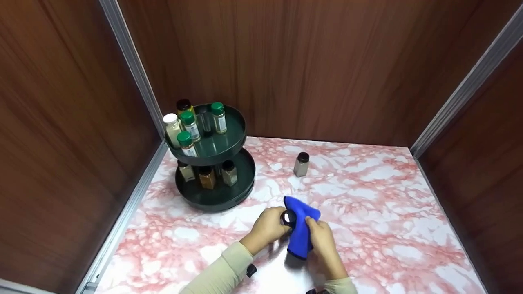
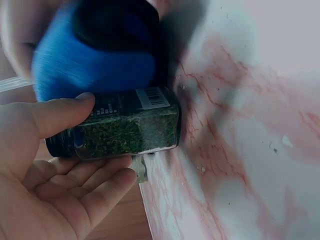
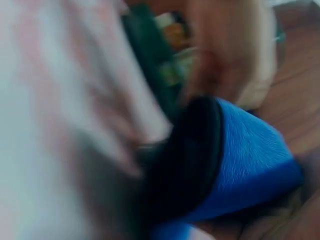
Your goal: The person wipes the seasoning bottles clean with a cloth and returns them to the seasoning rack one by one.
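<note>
My left hand point(image 1: 269, 224) grips a square spice jar by its black-capped end, thumb on one side and fingers under the other. In the left wrist view the jar point(image 2: 131, 131) lies on its side, with dried green herbs and a barcode label showing. My right hand point(image 1: 321, 237) pinches a blue cloth point(image 1: 301, 228) with a black edge, which lies against the jar's side. The cloth point(image 3: 250, 155) hides part of the jar, and the right wrist view is blurred.
A dark two-tier round rack point(image 1: 222, 200) stands at the left, with several spice jars on both tiers. Behind my hands, a black-capped jar point(image 1: 301, 165) stands upright on the pink marbled table point(image 1: 367, 228). Brown wood panels point(image 1: 327, 73) enclose the back and sides.
</note>
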